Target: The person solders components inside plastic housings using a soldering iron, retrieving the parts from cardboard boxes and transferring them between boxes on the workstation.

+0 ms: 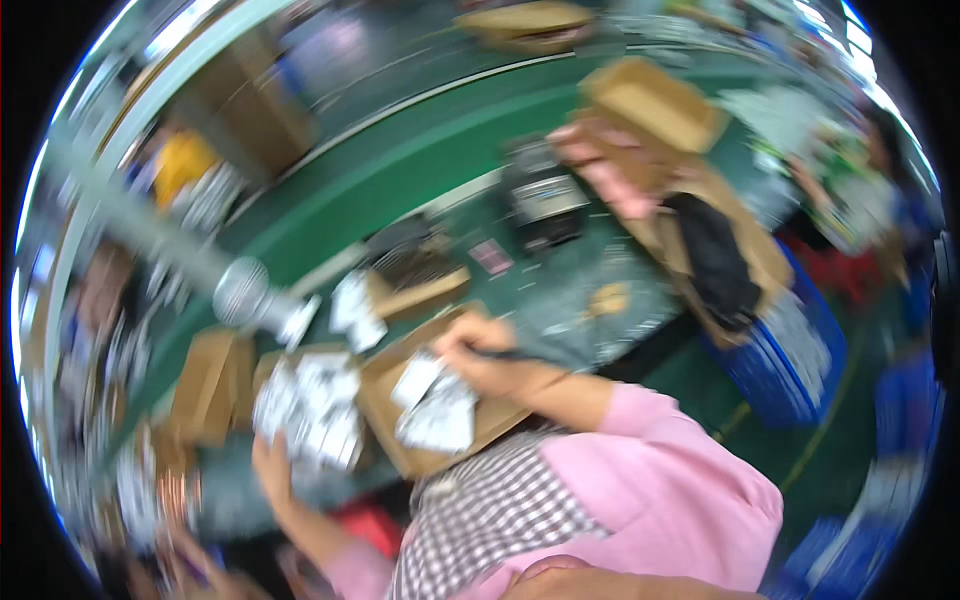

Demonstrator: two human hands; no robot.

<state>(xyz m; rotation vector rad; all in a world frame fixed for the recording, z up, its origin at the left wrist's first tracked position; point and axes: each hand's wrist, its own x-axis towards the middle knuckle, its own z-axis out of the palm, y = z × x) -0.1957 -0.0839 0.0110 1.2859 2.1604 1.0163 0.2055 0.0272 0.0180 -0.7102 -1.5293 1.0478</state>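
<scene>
My right hand (480, 350) is closed over the far side of a shallow cardboard box (405, 455). A slim dark thing (515, 355) shows at this hand, too blurred to name. White packets (437, 412) with dark marks lie in the box below it. Left of that box, more white packets (310, 410) are heaped in a second cardboard container. My left hand (270, 468) touches the near left side of this heap, its fingers stretched upward and apart from any clear grip. Motion blur hides the fine detail of both hands.
A black machine (545, 195) stands farther back on the green table, beside an open carton (400, 290) with dark contents. Blue crates (780, 365) stand at the right under cardboard and a black cloth (710, 260). A grey post (165, 235) crosses the left. Other people work at both sides.
</scene>
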